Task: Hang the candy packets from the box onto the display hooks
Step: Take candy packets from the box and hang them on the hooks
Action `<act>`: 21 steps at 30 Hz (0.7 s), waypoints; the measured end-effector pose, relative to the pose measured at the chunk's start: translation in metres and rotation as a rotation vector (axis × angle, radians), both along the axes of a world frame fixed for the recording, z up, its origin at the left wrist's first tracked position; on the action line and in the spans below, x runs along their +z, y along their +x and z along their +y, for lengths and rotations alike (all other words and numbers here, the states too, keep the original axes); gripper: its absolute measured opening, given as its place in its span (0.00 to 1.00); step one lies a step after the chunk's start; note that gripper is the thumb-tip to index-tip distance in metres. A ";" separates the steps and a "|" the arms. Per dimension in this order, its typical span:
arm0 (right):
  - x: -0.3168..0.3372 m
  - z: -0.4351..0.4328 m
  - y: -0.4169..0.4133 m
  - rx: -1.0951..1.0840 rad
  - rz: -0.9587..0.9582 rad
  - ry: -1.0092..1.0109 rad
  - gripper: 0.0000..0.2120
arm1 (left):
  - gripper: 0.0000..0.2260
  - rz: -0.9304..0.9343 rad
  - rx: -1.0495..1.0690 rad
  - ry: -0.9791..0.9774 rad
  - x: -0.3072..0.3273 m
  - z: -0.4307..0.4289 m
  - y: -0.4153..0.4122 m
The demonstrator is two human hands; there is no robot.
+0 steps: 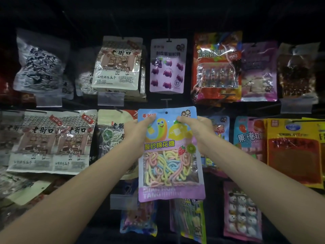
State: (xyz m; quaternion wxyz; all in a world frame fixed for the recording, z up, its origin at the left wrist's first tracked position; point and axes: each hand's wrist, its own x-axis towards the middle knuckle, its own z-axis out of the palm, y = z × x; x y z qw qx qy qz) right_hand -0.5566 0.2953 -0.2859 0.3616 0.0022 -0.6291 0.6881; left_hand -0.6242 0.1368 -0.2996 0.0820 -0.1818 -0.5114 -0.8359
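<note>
The candy packet hangs upright between both hands, just below a bare display hook. The left hand and right hand pinch its top corners, arms outstretched.

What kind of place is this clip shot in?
Likely a shop's snack section. Packets such as the purple gummy packet hang in rows, clear price-tag holders sit below them, and the left hand and right hand hold a marshmallow candy packet below an empty hook.
</note>
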 end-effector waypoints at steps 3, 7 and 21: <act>0.001 -0.002 -0.004 0.007 -0.006 -0.009 0.06 | 0.08 0.011 0.014 -0.012 0.001 -0.001 -0.003; 0.005 -0.002 -0.007 -0.006 -0.010 -0.002 0.05 | 0.08 0.003 -0.008 -0.015 0.008 -0.004 -0.003; 0.003 -0.004 0.000 -0.010 -0.057 -0.038 0.08 | 0.10 -0.013 0.004 -0.058 0.006 -0.004 0.002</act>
